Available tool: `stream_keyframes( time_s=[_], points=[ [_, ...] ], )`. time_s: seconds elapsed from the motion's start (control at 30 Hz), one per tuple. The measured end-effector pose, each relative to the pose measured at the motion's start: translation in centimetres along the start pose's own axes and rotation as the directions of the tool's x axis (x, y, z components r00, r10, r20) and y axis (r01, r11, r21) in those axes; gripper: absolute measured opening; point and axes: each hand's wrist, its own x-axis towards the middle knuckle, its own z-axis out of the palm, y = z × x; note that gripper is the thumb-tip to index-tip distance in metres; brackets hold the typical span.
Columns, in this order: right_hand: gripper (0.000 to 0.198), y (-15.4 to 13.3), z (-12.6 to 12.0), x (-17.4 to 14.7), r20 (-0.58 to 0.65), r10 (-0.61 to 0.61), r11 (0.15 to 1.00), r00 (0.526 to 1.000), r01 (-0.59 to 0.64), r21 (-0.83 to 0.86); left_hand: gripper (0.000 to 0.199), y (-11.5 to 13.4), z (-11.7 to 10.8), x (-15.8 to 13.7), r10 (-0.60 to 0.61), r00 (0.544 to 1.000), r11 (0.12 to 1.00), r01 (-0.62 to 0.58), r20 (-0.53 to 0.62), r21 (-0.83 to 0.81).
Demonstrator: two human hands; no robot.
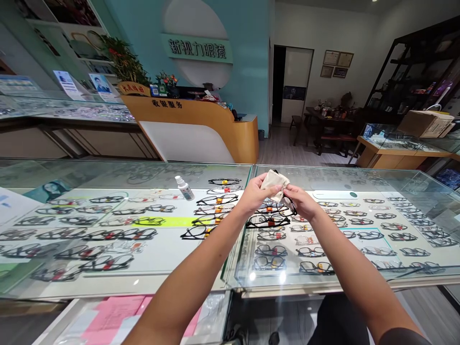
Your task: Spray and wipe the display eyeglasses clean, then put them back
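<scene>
Above the glass counter, my left hand (256,192) is closed on a pale beige cleaning cloth (275,182), which is folded over part of a pair of eyeglasses. My right hand (299,200) pinches the dark-framed eyeglasses (290,207) close beside the cloth. One dark temple end pokes out above the cloth, and a rim hangs below my fingers. The rest of the frame is hidden by the cloth and fingers. To the left, a white spray bottle (184,188) stands on the glass top. Rows of black eyeglasses (217,199) lie near my left forearm.
Two glass display counters (251,173) meet below my hands, with many eyeglasses (271,262) inside. An open drawer (75,311) with pink papers (111,316) is at lower left. Beyond stand a curved wooden cashier desk (201,112) and, at right, a cardboard box (426,123).
</scene>
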Motion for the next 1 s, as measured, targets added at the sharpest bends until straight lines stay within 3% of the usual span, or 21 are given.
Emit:
stream_keyframes(
  time_s=[0.23, 0.5, 0.77, 1.0],
  points=[
    [0.049, 0.2, -0.2, 0.0, 0.054, -0.002, 0.999, 0.999, 0.005, -0.045, 0.066, -1.1, 0.1, 0.4, 0.075, 0.995, 0.997, -0.073, -0.068, 0.029],
    [0.050, -0.5, -0.1, -0.1, -0.019, 0.011, 1.000, 1.000, -0.010, 0.007, 0.063, -0.4, -0.7, 0.3, -0.031, 0.990, 0.995, 0.044, 0.135, -0.090],
    [0.054, 0.2, 0.3, 0.0, 0.033, 0.055, 0.998, 0.998, -0.055, 0.026, 0.065, -0.1, 0.7, 0.0, 0.000, 0.996, 1.000, 0.001, -0.087, 0.005],
    [0.048, 0.4, 0.1, -0.1, 0.071, 0.033, 0.999, 0.997, -0.034, 0.002, 0.068, -0.7, 0.8, 0.1, 0.089, 0.986, 0.996, -0.086, -0.142, 0.028]
  ],
)
